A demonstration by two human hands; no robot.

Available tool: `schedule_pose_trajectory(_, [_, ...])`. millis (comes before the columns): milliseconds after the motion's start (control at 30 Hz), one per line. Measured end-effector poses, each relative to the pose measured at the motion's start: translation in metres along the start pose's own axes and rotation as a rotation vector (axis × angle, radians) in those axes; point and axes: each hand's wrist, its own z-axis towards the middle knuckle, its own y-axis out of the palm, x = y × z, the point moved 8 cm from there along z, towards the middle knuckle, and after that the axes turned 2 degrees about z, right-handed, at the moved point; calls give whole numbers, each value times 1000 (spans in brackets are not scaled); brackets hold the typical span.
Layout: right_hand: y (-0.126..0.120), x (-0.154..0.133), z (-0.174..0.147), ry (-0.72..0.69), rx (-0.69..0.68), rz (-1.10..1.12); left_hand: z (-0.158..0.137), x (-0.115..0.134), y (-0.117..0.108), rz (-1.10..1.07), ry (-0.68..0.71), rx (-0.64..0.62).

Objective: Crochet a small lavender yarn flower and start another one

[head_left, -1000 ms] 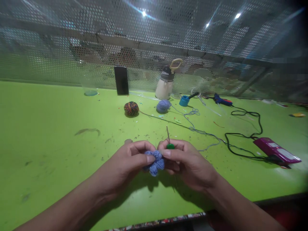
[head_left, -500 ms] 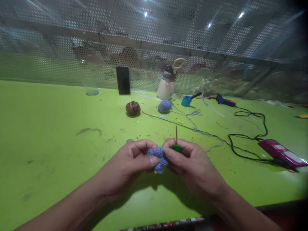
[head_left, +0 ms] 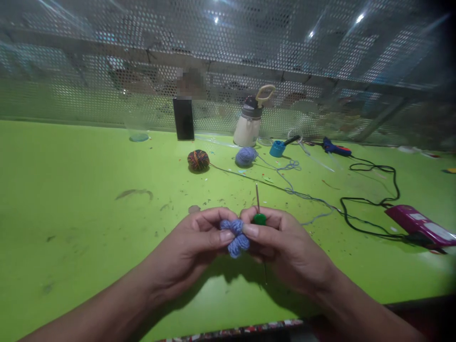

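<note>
At the near side, the patterned edge (head_left: 263,326) of a green table (head_left: 78,190) is seen. Above the tabletop, a small blue-violet yarn piece (head_left: 238,246) with rounded petals is held up between both hands, near the middle of the view. Its left part is pinched by the left hand (head_left: 197,237), the thumb being laid over the front and the fingers curled behind. Its right edge is touched by the thumb of the right hand (head_left: 285,240); by the bent fingers of that hand a slim metal tool (head_left: 257,198) with a green collar (head_left: 260,219) is gripped, roughly upright, its lower end being seen below the hand. To the right, a glossy magenta box (head_left: 416,223) is placed beside a looped black cord (head_left: 397,190). Farther back, a dark multicoloured yarn ball (head_left: 198,161) is found left of a blue-violet yarn ball (head_left: 245,156), strands from both being trailed rightward. Behind these, a teal pot (head_left: 277,149) and a blue glue gun (head_left: 337,147) are noted, with a pale bottle (head_left: 247,129) and an upright dark slab (head_left: 184,119) set before a perforated screen (head_left: 228,52).
</note>
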Motion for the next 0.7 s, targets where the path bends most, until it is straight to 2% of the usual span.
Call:
schedule_pose_trajectory(100, [-4,-1,0,-30,44,-54,1,-1,-4,31,-23,14])
schedule_pose_trajectory(433, [0,-28,-9,-302,115,-534,2,-2,-8,130,-37,-18])
schedule_pose_trajectory(567, [3,-33,-13,-374,150,-627,1,5,-7,188,-9,-35])
schedule_pose_trajectory(700, [6,-37,-15,-411,116,-652,1,9,-6,270,28,-49])
